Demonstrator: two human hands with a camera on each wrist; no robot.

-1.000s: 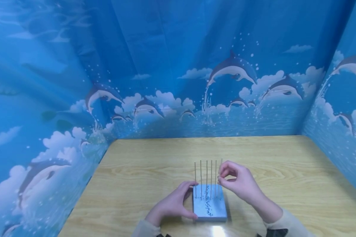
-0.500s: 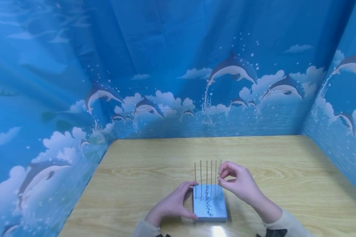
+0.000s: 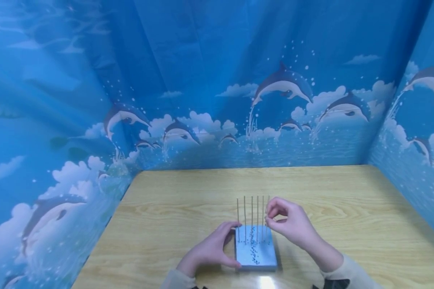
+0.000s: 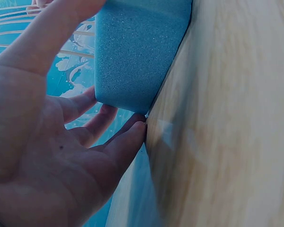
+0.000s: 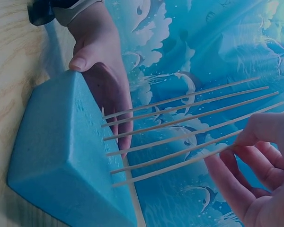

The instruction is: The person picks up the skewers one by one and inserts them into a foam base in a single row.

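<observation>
A pale blue foam block [image 3: 262, 255] lies on the table, its top pitted with small holes. Several thin wooden sticks [image 5: 189, 117] stand in a row across it. My left hand [image 3: 212, 247] grips the block's left side, thumb at the near corner and fingers at the far one. In the left wrist view the fingertips touch the foam's side [image 4: 142, 52]. Thumb and index finger of my right hand [image 3: 293, 222] pinch the rightmost stick [image 5: 165, 169] partway up. That stick's lower end meets the foam top, and its tip shows just above the fingers in the head view.
The wood-grain table [image 3: 159, 224] extends around the block on all sides. A blue curtain [image 3: 209, 80] printed with dolphins and clouds hangs behind the table and along both sides. The upright sticks stand close beside my right fingers.
The tip of the pinched stick has dropped slightly and shifted a little left. Both hands and the foam block stay almost where they were.
</observation>
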